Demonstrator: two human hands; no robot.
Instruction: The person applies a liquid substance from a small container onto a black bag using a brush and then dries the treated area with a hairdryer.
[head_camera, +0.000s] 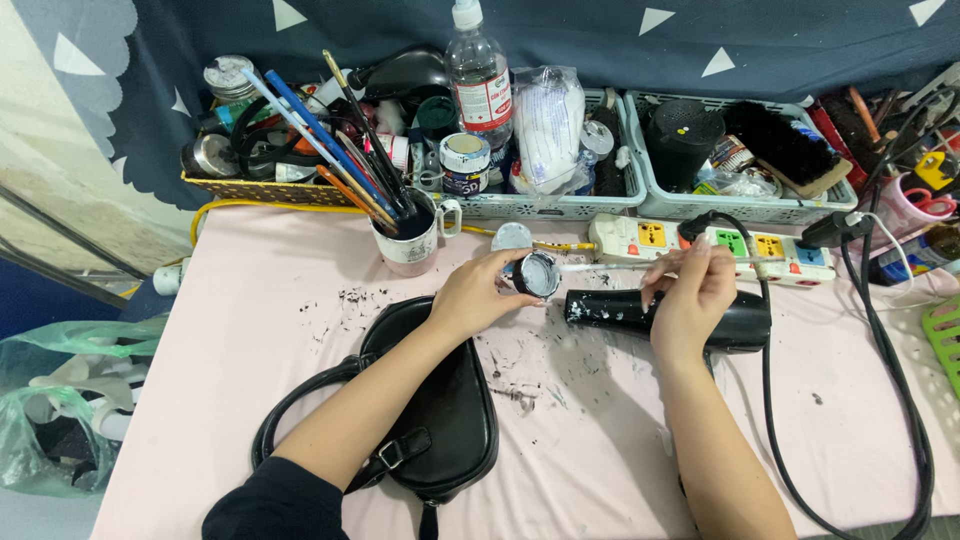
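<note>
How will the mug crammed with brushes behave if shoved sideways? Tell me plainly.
The mug would probably tip before it slides: its long brushes lean far out to one side, which likely makes it top-heavy. It looks ceramic, so it may chip or break if it falls. The pink table cover seems soft, which would likely add drag.

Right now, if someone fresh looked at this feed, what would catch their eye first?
Probably the two hands at the centre: the left hand holds a small open jar, and the right hand points a thin brush at it. Below them a black handbag lies on the pink table, amid dark flecks. A black hair dryer lies under the right hand.
</note>
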